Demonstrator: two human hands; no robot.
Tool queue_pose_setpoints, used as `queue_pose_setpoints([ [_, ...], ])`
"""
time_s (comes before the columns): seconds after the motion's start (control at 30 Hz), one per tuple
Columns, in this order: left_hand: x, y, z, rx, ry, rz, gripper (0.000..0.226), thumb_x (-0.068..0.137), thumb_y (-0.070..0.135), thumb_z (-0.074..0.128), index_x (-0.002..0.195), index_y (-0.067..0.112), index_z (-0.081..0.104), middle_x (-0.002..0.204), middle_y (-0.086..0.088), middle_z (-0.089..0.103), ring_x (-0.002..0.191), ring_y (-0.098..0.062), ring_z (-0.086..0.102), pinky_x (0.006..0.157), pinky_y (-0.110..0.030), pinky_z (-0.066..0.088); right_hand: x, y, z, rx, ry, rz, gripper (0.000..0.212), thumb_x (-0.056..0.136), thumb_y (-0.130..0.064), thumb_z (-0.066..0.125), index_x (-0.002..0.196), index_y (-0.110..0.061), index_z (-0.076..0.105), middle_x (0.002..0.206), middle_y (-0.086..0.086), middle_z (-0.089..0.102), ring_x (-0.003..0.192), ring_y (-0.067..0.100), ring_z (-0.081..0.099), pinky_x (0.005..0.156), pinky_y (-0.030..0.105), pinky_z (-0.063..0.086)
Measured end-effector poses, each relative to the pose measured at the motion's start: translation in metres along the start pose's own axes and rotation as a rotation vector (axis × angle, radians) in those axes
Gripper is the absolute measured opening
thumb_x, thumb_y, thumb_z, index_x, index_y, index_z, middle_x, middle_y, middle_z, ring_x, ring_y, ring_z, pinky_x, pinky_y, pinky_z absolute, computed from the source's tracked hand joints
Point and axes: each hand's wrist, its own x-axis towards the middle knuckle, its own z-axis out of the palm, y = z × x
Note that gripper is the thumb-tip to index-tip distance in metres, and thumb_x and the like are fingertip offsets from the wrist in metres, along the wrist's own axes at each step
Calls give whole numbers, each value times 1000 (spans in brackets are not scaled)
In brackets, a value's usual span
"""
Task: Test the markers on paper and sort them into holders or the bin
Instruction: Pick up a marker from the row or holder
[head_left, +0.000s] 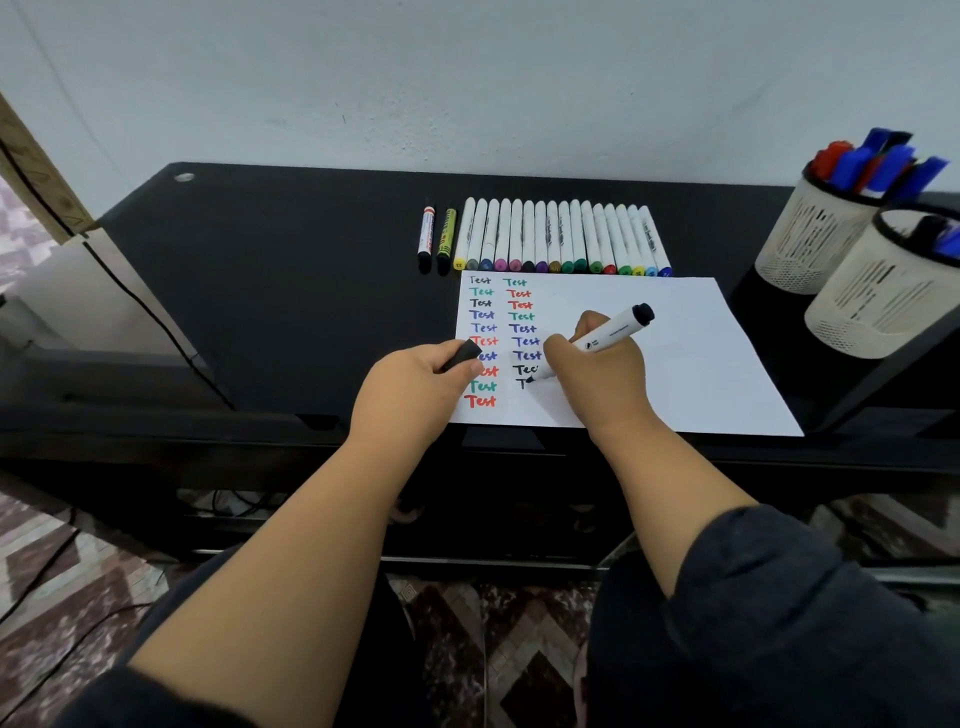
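Right hand grips a white marker with a black end, tip down on the paper, barrel tilted up and to the right. The tip sits at a half-written black word at the bottom of the second column. Left hand pinches the black cap between thumb and fingers, resting on the paper's left edge over part of the first column.

The paper lies on the black desk and carries two columns of "Test" in black, green, red and blue/purple ink.

Just behind the paper is a row of white markers with coloured ends, lying side by side and touching. Left of the row: a red-and-white marker and a yellow-green marker.

At right are two white mesh holders: the far holder is packed with blue and red markers; the near holder has something dark and blue just showing inside.
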Motion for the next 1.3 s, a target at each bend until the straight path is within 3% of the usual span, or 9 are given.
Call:
queue_pose_setpoints([
  [0.37,1,-1,1,7,-10,-13,40,92,42,55,131,33,53,75,26,44,68,4,48,54,-16,38,-1,0,0,-2,3,1,36,84,-7,53,63,-17,24,59,-2,24,53,12,25,50,23,20],
  [0.6,1,-3,1,-9,-7,-8,37,92,41,55,128,32,56,74,25,48,69,2,52,56,-17,42,-1,0,0,-23,40,-12,35,85,-8,52,64,-17,25,60,-1,26,52,11,25,51,22,21],
  [0.77,1,-4,1,-44,-6,-15,37,91,40,56,127,33,56,79,24,53,76,1,57,63,-20,48,-1,0,-1,-7,38,-7,36,84,-7,51,63,-17,23,59,-2,23,50,10,23,42,16,18],
  [0.9,0,-3,0,-52,-9,-21,36,91,40,57,127,34,56,77,24,55,73,-1,59,60,-20,49,-2,0,-2,23,70,17,37,84,-7,51,62,-17,23,59,-2,24,52,12,23,50,23,20],
  [1.1,-2,-3,0,-60,-16,-24,36,91,41,58,126,35,57,79,23,57,77,-2,60,63,-23,51,-1,-2,-4,50,84,38,35,84,-5,49,63,-17,23,59,-2,25,51,11,24,49,23,21],
  [1.3,-3,-2,0,-47,-44,-8,36,91,39,58,127,34,57,82,21,57,75,0,58,56,-18,44,-1,-3,-4,25,54,31,36,83,-5,49,63,-17,22,59,-2,23,52,12,22,50,24,19],
])
